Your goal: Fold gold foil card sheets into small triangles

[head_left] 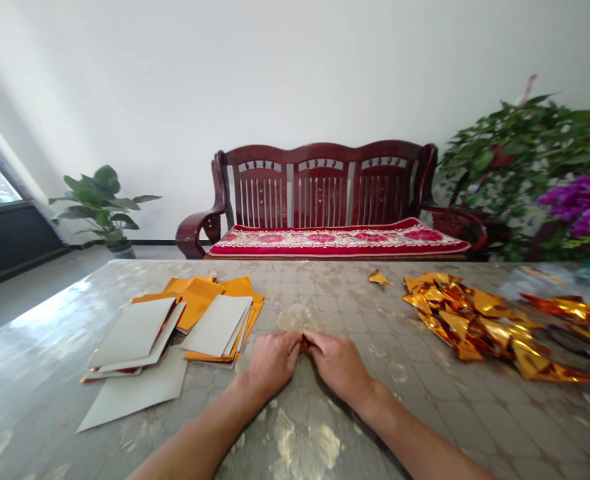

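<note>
Both forearms stretch over the table [325, 440], and the left hand [273, 363] and right hand [339, 363] meet, fingertips pinched on a small gold foil piece [304, 341] between them. Flat gold sheets [175, 330] lie left, folded foil pieces [475, 320] right, wooden bench [325, 200] behind.

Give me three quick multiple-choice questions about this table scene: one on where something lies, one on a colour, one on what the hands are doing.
1. Where do the flat sheets lie?
A. left of the hands
B. right of the hands
C. on the bench

2. What colour is the bench cushion?
A. blue
B. red
C. green

3. How are the left hand and right hand?
A. far apart
B. raised high
C. together, pinching a small gold piece

Answers: 1 A, the stack sits left. 2 B, the fabric is red. 3 C, fingertips meet on the table.
</note>
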`<state>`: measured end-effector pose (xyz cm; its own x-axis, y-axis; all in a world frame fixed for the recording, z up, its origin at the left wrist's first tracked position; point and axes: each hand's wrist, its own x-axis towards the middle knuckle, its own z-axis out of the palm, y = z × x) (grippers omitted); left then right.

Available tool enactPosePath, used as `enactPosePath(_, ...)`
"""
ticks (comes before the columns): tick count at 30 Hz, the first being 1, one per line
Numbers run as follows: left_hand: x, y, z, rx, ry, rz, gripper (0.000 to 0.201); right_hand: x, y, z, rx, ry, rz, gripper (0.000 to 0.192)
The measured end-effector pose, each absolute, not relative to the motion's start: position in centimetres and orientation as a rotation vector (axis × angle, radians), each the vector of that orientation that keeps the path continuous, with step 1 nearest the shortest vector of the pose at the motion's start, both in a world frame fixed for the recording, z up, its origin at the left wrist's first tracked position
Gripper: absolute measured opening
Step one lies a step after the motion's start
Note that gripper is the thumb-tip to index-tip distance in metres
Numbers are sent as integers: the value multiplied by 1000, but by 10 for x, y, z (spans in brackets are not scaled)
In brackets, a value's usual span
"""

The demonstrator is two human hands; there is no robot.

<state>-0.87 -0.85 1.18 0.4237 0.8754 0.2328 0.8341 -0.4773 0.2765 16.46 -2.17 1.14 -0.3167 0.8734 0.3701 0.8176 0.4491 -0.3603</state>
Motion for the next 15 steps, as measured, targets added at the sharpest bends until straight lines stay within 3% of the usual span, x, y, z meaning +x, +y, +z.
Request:
enactPosePath(5, -15, -5, 17, 2528, 1651, 600, 21, 180, -13, 14, -1384, -2243, 65, 46)
enactPosePath(15, -13, -3, 20, 2461, 1683, 689, 15, 199, -5, 13, -956, -2391, -133, 19)
